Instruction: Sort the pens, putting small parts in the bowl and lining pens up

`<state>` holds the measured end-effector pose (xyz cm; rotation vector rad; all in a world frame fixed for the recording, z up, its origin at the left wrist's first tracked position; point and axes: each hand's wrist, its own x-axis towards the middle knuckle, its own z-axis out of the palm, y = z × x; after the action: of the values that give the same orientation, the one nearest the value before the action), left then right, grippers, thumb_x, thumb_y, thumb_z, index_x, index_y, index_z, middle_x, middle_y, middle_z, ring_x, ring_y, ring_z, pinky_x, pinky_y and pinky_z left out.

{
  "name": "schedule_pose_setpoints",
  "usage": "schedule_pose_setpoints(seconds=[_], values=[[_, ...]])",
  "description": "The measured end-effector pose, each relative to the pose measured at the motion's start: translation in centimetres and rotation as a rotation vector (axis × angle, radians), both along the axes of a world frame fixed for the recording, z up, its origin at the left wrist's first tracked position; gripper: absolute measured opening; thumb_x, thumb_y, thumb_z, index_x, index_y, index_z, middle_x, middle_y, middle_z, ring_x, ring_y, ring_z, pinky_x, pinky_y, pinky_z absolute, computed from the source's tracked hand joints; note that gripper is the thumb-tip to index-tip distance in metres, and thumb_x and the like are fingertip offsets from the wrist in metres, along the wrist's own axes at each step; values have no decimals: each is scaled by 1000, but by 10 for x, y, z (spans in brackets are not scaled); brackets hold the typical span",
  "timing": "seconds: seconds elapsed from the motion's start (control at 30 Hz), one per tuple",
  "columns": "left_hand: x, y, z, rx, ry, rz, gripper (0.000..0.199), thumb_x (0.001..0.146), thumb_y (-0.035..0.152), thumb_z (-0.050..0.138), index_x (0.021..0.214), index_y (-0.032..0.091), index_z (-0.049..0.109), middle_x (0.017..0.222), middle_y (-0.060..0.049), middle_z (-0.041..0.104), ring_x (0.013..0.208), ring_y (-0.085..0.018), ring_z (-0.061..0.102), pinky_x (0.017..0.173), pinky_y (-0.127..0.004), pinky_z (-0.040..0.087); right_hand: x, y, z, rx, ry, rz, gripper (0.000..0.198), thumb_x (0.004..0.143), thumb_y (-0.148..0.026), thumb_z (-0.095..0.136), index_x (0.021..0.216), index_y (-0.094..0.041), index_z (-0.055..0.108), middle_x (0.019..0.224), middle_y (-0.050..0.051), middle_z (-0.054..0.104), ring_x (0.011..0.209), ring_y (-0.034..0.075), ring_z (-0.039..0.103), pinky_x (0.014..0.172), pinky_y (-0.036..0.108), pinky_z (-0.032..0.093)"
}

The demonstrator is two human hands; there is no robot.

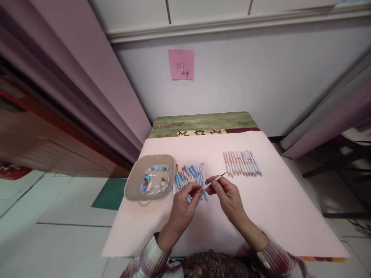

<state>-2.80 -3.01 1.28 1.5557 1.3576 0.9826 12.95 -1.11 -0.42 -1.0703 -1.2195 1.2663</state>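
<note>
A slim white pen refill (216, 180) with a dark pointed end slants up to the right above the pink table cover. The thumb and fingers of my right hand (228, 197) are closed around its shaft. At the lower-left end, my left hand (185, 204) pinches it; a small pinkish bit shows at those fingertips, too small to name. Blue, brown and lilac pen barrels (185, 174) lie in a loose pile just beyond my hands, partly hidden by them. Several pens (242, 163) with pale bodies lie side by side in a row at the right.
A beige plastic basin (131, 188) on the left holds small blue and brown pieces and clear bits. The pink cover (261, 227) drapes over a green patterned tabletop (203, 120). Behind is a white wall with a pink note (181, 65); a curtain (116, 96) hangs at the left.
</note>
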Motion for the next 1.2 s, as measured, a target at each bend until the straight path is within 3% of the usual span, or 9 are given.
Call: schedule_pose_setpoints(seconds=[0.1, 0.17, 0.33, 0.43, 0.5, 0.6, 0.77, 0.93, 1.2], values=[[2, -2, 2, -57, -31, -30, 14, 89, 30, 55, 93, 19, 64, 81, -2, 66, 74, -14, 58, 70, -24, 44, 5, 2, 0, 163, -250, 45, 24, 90, -37, 55, 80, -20, 69, 86, 6, 67, 83, 19, 64, 76, 30, 51], [3, -2, 0, -103, -94, -34, 14, 88, 30, 56, 92, 19, 64, 81, -2, 65, 75, -14, 58, 71, -25, 45, 8, 4, -1, 174, -309, 92, 29, 91, -38, 53, 76, -20, 69, 85, 6, 67, 84, 19, 63, 78, 30, 49], [5, -1, -8, -243, -371, -14, 15, 85, 32, 61, 92, 18, 62, 88, -4, 66, 78, -15, 61, 73, -26, 48, 9, 5, -8, -47, -55, 157, 31, 86, -45, 60, 101, -19, 67, 87, 5, 67, 80, 18, 62, 70, 29, 50], [5, -1, -11, -291, -435, 0, 16, 83, 31, 64, 90, 17, 62, 84, -4, 66, 71, -13, 59, 69, -25, 47, 7, 5, -6, -140, 106, 59, 36, 81, -44, 65, 108, -20, 65, 88, 5, 67, 74, 16, 60, 67, 29, 50], [5, -2, -12, -321, -452, -2, 16, 82, 31, 65, 89, 17, 62, 82, -4, 66, 67, -11, 58, 66, -24, 46, 8, 6, -3, -170, 146, -5, 31, 80, -42, 67, 102, -20, 67, 81, 3, 65, 64, 13, 56, 61, 27, 48], [5, -3, -11, -377, -499, 3, 19, 81, 32, 67, 91, 16, 63, 78, -4, 66, 61, -10, 56, 61, -24, 45, 10, 6, -1, -161, 164, -15, 19, 78, -37, 69, 83, -18, 67, 70, 0, 60, 58, 11, 51, 56, 25, 44], [4, -4, -15, -463, -619, 31, 22, 80, 32, 68, 92, 14, 68, 64, 0, 59, 55, -9, 51, 53, -22, 42, 12, 1, 0, -129, 219, 39, 28, 81, -32, 65, 107, -21, 63, 74, -2, 58, 62, 12, 54, 59, 26, 46], [4, -4, -19, -552, -721, 79, 22, 78, 31, 70, 91, 13, 68, 62, 0, 59, 52, -8, 50, 50, -20, 41, 10, -2, -2, -95, 176, 84, 15, 82, -32, 65, 89, -19, 64, 72, -1, 60, 59, 11, 55, 58, 25, 46], [1, -3, -24, -621, -1048, 293, 28, 67, 20, 80, 86, 16, 61, 68, 1, 64, 55, -8, 57, 52, -19, 49, 6, -8, -16, -60, -72, 23, 15, 83, -34, 64, 83, -19, 60, 67, -1, 59, 59, 12, 55, 55, 23, 44]])
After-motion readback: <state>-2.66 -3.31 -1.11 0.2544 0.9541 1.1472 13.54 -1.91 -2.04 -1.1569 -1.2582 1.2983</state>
